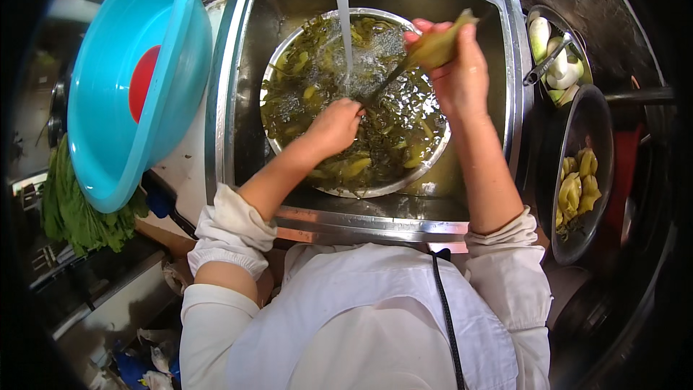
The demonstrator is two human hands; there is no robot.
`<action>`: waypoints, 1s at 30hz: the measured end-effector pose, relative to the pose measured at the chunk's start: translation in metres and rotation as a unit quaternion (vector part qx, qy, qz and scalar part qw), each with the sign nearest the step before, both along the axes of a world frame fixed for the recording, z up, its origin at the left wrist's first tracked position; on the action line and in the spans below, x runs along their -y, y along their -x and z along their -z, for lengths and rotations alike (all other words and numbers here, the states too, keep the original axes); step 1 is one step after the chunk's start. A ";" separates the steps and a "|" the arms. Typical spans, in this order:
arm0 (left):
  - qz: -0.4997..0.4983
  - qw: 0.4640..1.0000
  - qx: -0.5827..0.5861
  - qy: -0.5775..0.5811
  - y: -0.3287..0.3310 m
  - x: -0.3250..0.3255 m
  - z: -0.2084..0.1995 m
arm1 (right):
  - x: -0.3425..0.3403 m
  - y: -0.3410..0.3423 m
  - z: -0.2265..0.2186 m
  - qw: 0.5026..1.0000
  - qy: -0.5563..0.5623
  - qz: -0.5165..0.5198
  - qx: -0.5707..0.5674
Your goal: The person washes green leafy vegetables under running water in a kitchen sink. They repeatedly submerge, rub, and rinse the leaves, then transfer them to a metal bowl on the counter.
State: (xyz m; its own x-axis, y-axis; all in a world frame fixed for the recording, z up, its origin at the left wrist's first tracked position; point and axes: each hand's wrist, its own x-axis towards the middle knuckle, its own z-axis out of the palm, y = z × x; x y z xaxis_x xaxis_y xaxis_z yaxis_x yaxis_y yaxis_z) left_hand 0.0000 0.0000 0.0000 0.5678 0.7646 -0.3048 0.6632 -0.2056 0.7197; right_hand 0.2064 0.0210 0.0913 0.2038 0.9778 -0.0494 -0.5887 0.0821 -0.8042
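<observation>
A wide round metal basin (273, 72) sits in the sink, full of water and yellow-green pickled mustard greens (354, 167). Above its right side my right hand (464, 76) holds the thick pale stem of one pickled mustard green (437, 45), with the thumb and fingers around it. Its dark, limp leaf end hangs down toward the left into the basin. My left hand (336, 127) is closed on that leaf end, low over the water; the fingertips are partly hidden. Just behind my left hand, running water (342, 11) falls into the basin.
The steel sink (510, 65) surrounds the basin. A large turquoise tub (101, 123) with something red in it stands left, above leafy greens (68, 206). At right are a dark pan (569, 235) with pickled stems and a bowl (580, 43) with pale vegetables and a peeler (546, 65).
</observation>
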 end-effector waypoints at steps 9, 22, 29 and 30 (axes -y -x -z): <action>0.101 0.936 -0.235 -0.243 -0.008 0.053 0.088 | 0.046 0.019 0.080 0.877 0.089 -0.259 0.395; -0.207 0.972 0.058 0.096 0.047 -0.072 0.052 | 0.031 -0.049 0.170 0.793 0.193 -0.101 0.570; 0.166 0.958 -0.234 0.005 0.019 0.005 0.033 | 0.091 0.009 0.122 0.470 0.133 -0.414 0.768; 0.233 0.925 -0.298 -0.030 0.018 0.028 0.035 | 0.098 0.019 0.129 0.447 0.149 -0.441 0.764</action>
State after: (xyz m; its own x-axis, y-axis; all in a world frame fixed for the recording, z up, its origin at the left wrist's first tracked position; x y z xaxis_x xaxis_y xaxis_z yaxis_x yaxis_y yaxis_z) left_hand -0.0185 -0.0279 -0.0346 0.5845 0.5047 -0.6353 0.7678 -0.5972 0.2320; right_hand 0.1877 -0.0771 -0.0381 -0.2362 0.7071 -0.6666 0.9685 0.1151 -0.2210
